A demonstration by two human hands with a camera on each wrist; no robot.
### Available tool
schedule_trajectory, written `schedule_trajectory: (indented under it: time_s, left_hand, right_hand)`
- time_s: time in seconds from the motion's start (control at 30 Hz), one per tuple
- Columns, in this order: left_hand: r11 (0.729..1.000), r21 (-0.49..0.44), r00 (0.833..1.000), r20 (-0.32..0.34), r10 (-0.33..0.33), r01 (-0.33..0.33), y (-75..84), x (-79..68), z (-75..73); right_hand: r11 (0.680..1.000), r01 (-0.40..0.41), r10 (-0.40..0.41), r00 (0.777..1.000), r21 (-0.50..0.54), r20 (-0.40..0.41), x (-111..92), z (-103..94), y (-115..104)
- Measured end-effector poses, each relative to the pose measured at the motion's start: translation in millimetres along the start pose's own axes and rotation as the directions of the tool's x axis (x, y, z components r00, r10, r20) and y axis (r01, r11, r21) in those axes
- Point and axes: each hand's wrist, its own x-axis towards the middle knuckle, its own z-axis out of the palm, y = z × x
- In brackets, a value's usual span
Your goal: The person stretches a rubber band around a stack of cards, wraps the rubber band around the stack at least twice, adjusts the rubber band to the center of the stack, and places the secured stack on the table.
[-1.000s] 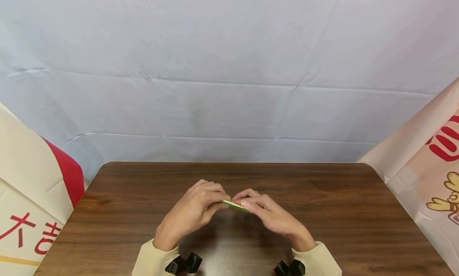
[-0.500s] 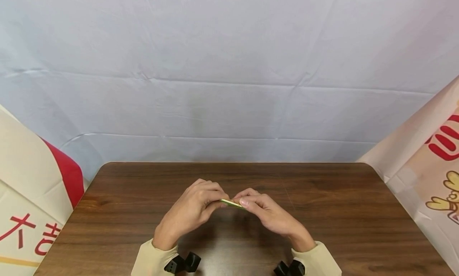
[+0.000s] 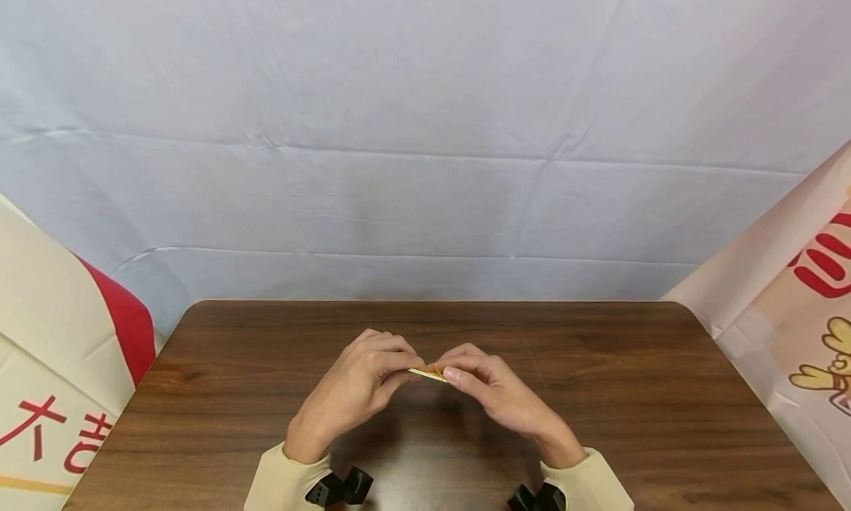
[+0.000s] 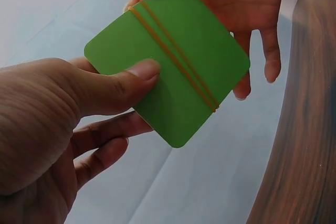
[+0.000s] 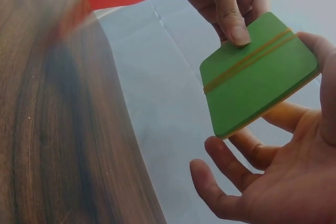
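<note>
Between my hands is a small stack of green square cards point(image 4: 210, 45) with rounded corners, an orange rubber band point(image 4: 170, 55) looped twice across it. My left hand point(image 3: 362, 385) pinches the stack, thumb flat on the green face and fingers beneath. From the other side, my right hand point(image 3: 501, 396) holds the stack's edge, a fingertip right by the end of the band. Its other fingers spread below the cards in the right wrist view. Head-on, only a thin pale edge and a bit of orange show between the fingertips.
The hands are over a brown wood-grain table point(image 3: 266, 326). Behind it hangs a pale grey-blue cloth point(image 3: 425, 127). Printed cloths with red markings hang at the left point(image 3: 60, 348) and right point(image 3: 784, 334). Black wrist cameras point(image 3: 342, 487) sit at the cuffs.
The stack has tilted slightly, so its green edge has given way to a pale edge with orange above. My right fingers have shifted a little; the left hand stays almost still.
</note>
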Motion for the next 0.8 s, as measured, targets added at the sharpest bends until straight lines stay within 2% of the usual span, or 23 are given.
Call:
schedule_trajectory:
  time_s: [0.13,0.3,0.57,0.8]
  left_hand:
    - [1.000,0.010,1.000,-0.011,0.002,-0.002,-0.1,-0.3,0.1]
    - [0.999,0.020,0.999,-0.028,-0.025,0.026,1.2,-0.1,-0.9]
    - [0.998,-0.008,0.995,-0.073,-0.061,0.060,2.5,0.3,-1.2]
    - [0.999,-0.021,0.993,-0.111,-0.032,0.030,1.3,-0.1,-0.2]
  right_hand:
    - [0.999,-0.003,0.003,1.000,-0.032,-0.017,0,0.0,-2]
    - [0.993,0.006,-0.013,0.998,-0.122,-0.060,-1,1.8,-5]
    - [0.956,0.018,-0.070,0.983,-0.292,-0.168,-4,5.8,-11]
    - [0.947,0.039,-0.107,0.974,-0.318,-0.201,-4,5.9,-11]
